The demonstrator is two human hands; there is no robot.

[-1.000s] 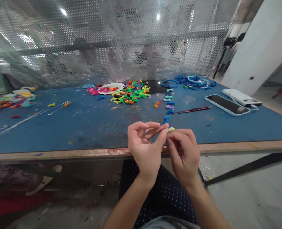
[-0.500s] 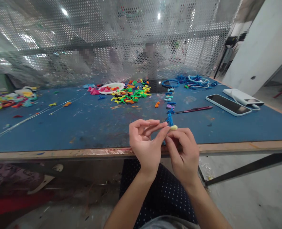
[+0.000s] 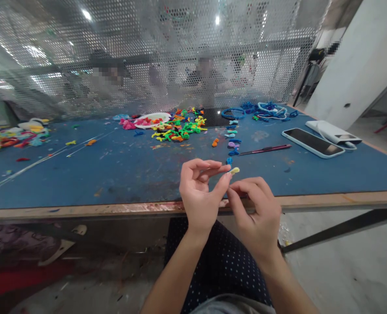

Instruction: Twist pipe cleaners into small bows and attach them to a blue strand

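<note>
Head view: left hand raised at the near edge of the table, fingers bent, thumb and index clamped on 1 yellow piece, which pokes out past the fingertips. Right hand curled just beside it, thumb and index tips together; can't tell if anything is between them. Counts on table: 1 phone, 1 power bank, 1 pen, 1 plate; piled pieces too many to count.

Phone beyond right hand, rightward
</note>
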